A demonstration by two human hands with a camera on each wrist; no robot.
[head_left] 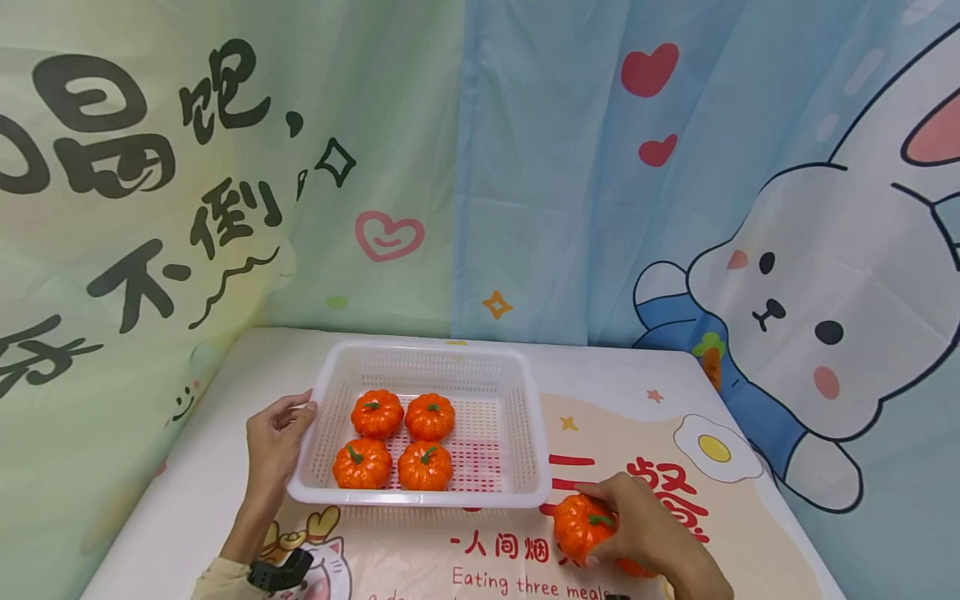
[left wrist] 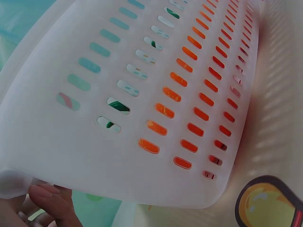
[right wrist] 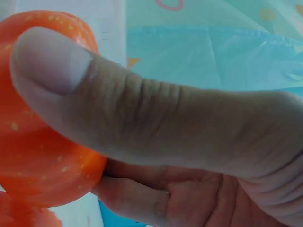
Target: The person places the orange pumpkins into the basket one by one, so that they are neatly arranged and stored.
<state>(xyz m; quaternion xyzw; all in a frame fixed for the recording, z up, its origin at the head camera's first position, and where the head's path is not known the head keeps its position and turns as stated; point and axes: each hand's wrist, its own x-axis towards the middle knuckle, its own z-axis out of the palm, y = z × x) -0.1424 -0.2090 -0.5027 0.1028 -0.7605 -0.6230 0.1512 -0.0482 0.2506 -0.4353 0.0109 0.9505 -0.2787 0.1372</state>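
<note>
A white plastic basket (head_left: 536,450) with slotted walls stands on the table, holding several small orange pumpkins (head_left: 425,466) with green stems. At its left rim my left hand (head_left: 279,433) grips the edge; the left wrist view shows the thumb (left wrist: 49,201) and curled fingers by the rim. To the right of the basket, my right hand (head_left: 637,525) holds another orange pumpkin (head_left: 581,527) between thumb and fingers. In the right wrist view the thumb lies across this pumpkin (right wrist: 52,156). One more pumpkin (head_left: 636,569) shows partly beneath the right hand, mostly hidden.
The printed tablecloth (head_left: 420,558) bears red characters and a fried egg picture (head_left: 714,448). Behind the table hangs a curtain (head_left: 525,167) with a rabbit drawing. A dark wrist strap (head_left: 281,571) is on the left forearm.
</note>
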